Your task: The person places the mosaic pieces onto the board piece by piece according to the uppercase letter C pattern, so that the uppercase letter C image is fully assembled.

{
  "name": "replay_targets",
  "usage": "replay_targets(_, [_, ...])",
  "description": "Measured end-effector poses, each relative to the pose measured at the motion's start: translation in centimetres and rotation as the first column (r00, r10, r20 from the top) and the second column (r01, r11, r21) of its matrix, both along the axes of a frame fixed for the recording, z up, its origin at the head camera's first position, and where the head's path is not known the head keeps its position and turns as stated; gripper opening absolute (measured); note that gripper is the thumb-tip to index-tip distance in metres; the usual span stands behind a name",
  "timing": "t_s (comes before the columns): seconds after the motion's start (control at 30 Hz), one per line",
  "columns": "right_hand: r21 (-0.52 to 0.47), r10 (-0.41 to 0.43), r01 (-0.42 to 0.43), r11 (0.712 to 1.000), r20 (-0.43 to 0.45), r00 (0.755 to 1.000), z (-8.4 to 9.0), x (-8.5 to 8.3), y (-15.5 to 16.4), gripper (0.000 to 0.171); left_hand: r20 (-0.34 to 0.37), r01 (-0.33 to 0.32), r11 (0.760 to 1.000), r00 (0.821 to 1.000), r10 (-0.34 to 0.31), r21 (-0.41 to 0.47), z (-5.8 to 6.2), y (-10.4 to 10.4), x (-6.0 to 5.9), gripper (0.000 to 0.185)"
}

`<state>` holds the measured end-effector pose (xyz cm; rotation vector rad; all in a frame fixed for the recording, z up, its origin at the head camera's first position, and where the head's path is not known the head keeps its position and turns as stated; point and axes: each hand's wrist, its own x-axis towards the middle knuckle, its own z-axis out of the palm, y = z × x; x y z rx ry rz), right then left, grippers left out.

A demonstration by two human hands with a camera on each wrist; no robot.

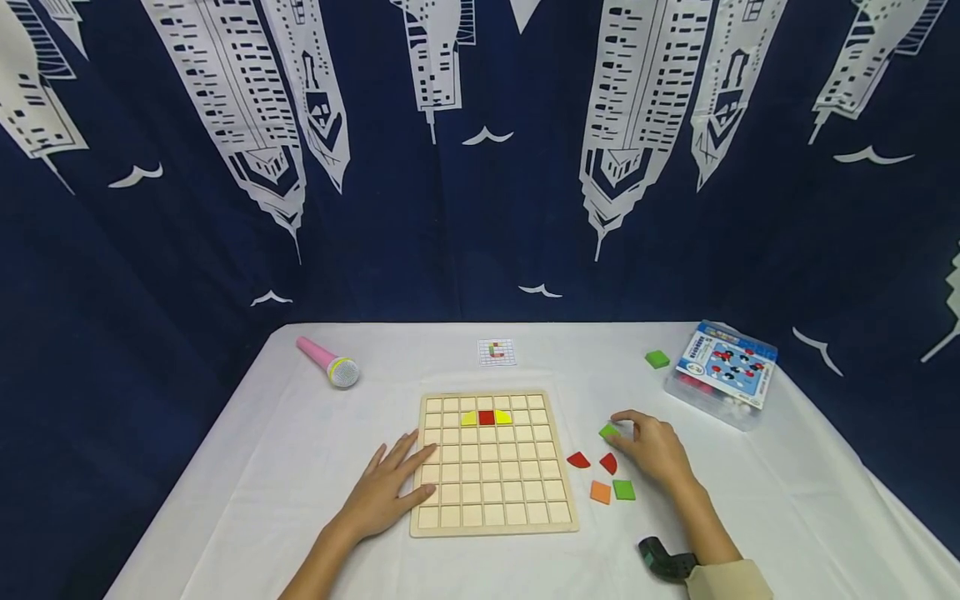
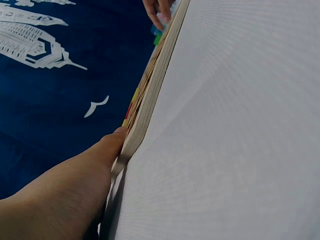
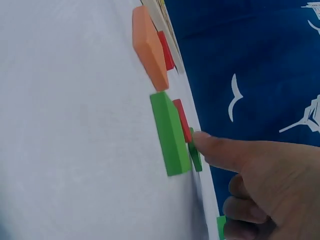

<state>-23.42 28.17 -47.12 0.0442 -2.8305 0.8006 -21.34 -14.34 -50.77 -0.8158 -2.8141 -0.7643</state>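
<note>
Wrist-strapped black gear [image 1: 666, 560] is sitting closest in the head view, on the right forearm. Beyond it the right hand [image 1: 654, 450] is curling over a small green tile [image 1: 608, 431], which is lying at its fingertips, seemingly pinched. Two red tiles [image 1: 592, 461], an orange tile [image 1: 600, 492] and a green square [image 1: 624, 489] are waiting just left of and below those fingers. The wooden grid board [image 1: 495, 462] is carrying only three pieces in its second row, two yellow and one red [image 1: 486, 417], so I judge the filling barely begun. The left hand [image 1: 386, 487] is lying flat, fingers relaxed, on the board's left edge.

From the left wrist, the thumb [image 2: 107, 147] is touching the board's edge [image 2: 150, 95] on the white bench [image 2: 235, 125].

From the right wrist, one fingertip [image 3: 202, 142] is pressing the thin green tile [image 3: 195, 155], beside a thicker green square [image 3: 170, 135]; the other fingers are curling.
</note>
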Motion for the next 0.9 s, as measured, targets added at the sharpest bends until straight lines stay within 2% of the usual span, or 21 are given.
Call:
replay_targets(0.23, [0.064, -0.065, 0.065, 0.996, 0.005, 0.998, -0.3, -0.1, 0.5, 0.035, -0.001, 0.001, 1.0, 1.0, -0.001, 0.007, -0.1, -0.1, 0.0, 0.06])
replay_targets(0.37, [0.071, -0.07, 0.067, 0.995, 0.034, 0.997, -0.3, -0.1, 0.6, 0.035, 0.003, -0.001, 1.0, 1.0, 0.001, 0.005, 0.0, -0.1, 0.0, 0.06])
replay_targets(0.5, [0.058, -0.051, 0.049, 0.997, 0.024, 0.998, -0.1, -0.2, -0.1, 0.03, 0.002, 0.002, 1.0, 1.0, -0.002, 0.007, 0.2, -0.2, 0.1, 0.06])
replay_targets(0.67, [0.037, 0.01, -0.008, 0.999, -0.035, 0.999, 1.0, -0.5, -2.8, 0.03, -0.003, 0.0, 1.0, 1.0, 0.0, 0.007, 0.2, -0.2, 0.1, 0.06])
replay_targets(0.9, [0.027, 0.201, -0.199, 0.98, -0.117, 0.973, 2.5, -0.9, -9.3, 0.03, 0.008, 0.001, 1.0, 1.0, -0.001, 0.004, 0.1, -0.2, 0.1, 0.06])
